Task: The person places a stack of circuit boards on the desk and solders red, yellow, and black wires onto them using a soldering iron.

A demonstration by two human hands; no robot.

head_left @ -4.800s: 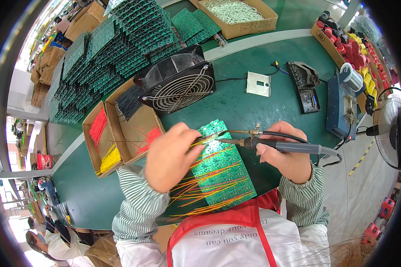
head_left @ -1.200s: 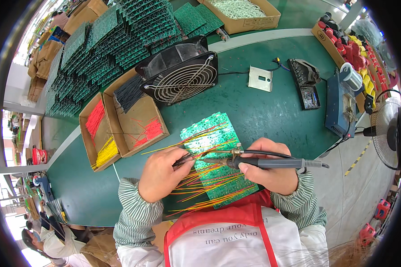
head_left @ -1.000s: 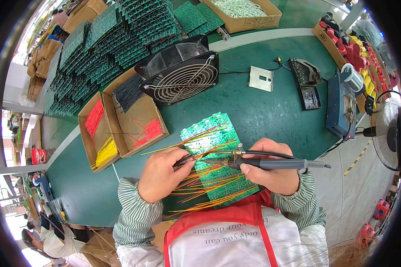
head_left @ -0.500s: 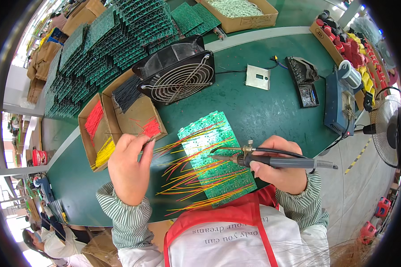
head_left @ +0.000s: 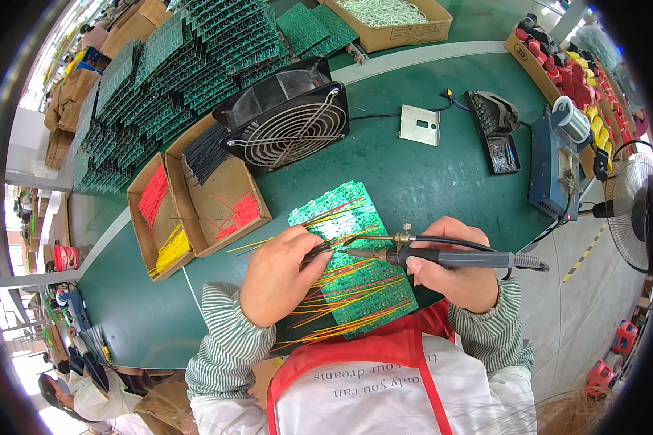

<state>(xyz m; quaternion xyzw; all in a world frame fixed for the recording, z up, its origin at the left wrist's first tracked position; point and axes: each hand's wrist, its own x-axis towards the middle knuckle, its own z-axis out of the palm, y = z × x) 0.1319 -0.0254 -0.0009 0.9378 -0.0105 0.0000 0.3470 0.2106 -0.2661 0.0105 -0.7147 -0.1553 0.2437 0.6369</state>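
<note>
In front of me lies a green circuit board panel, with rows of red and yellow wires sticking out to its left. My left hand is closed in a pinch over the board's left part, on what look like thin black wires; their ends reach toward the iron's tip. My right hand grips a grey soldering iron with a thin feed tube fixed along it. The iron's tip points left, close to my left fingertips; whether it touches the board I cannot tell.
Beyond my left hand, a divided cardboard box holds red, yellow and black wires. A black fan stands behind the board, near tall stacks of circuit boards. To the right are a metal plate, an iron holder and a blue solder unit.
My left hand has moved right, from beside the wire box to the board, with the dark wires in its fingers. My right hand and the soldering iron have hardly moved.
</note>
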